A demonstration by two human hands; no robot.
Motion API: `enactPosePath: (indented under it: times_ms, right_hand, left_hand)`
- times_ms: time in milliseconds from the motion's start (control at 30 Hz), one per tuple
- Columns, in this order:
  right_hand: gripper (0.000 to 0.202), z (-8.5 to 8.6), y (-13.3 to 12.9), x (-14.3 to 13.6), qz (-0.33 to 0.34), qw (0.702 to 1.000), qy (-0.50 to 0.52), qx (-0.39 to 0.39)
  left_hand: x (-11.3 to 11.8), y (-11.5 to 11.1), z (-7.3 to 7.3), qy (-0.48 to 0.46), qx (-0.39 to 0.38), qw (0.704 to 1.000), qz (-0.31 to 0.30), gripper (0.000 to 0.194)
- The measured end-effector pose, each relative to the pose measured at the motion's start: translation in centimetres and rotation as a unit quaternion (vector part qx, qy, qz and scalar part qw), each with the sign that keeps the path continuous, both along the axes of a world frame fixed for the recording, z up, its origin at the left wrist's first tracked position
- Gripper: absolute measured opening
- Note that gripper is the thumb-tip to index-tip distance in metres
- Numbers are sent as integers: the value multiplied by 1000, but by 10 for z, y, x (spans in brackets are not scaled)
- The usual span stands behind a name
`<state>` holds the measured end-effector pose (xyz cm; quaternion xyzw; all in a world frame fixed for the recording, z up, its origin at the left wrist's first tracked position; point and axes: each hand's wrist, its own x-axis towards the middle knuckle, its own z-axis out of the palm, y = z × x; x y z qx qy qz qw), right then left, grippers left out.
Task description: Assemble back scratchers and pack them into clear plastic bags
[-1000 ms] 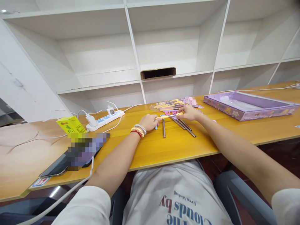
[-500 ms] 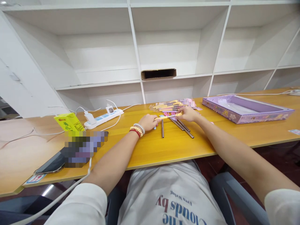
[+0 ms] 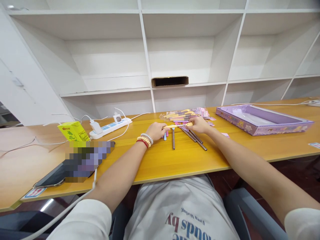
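Note:
Between my two hands a slim yellow stick [image 3: 174, 126], thicker at both ends, is held level just above the table. My left hand [image 3: 156, 131], with bracelets at the wrist, is closed round its left end. The fingers of my right hand [image 3: 198, 124] pinch its right end. Below it lie a short metal rod [image 3: 173, 140] with a light blue head and several longer metal rods [image 3: 197, 138] with pink, comb-like heads. Small pink and blue pieces [image 3: 165, 135] show beside my left hand. Behind my hands is a pile of yellow sticks in clear wrappers [image 3: 180, 113].
A purple open box [image 3: 265, 130] stands at the right. On the left are a white power strip [image 3: 111, 127] with plugs and cables, a yellow carton [image 3: 75, 131] and a phone [image 3: 52, 175]. White shelves [image 3: 180, 56] rise behind the table, holding a flat cardboard box [image 3: 170, 81].
The whole view has tipped up a little. My hands still hold the yellow stick, and its right end has shifted slightly. More of the small pieces by my left hand now show.

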<state>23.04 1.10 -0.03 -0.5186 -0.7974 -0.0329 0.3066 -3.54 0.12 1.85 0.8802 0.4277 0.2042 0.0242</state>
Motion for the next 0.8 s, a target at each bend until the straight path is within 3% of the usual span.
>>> enactPosePath:
  times_ms: [400,567,800]
  right_hand:
    - [25,6,-7,-1,-14,1000,10,0]
    - [23,6,-7,-5,-66,995,33,63]
    - [18,1,-1,-4,-56,992,60,99]
  left_hand:
    - [1,1,-3,2,5,1000,-19,36]
    - [7,-4,2,24,61,997,35,35]
    - [7,0,-3,59,168,981,74,32]
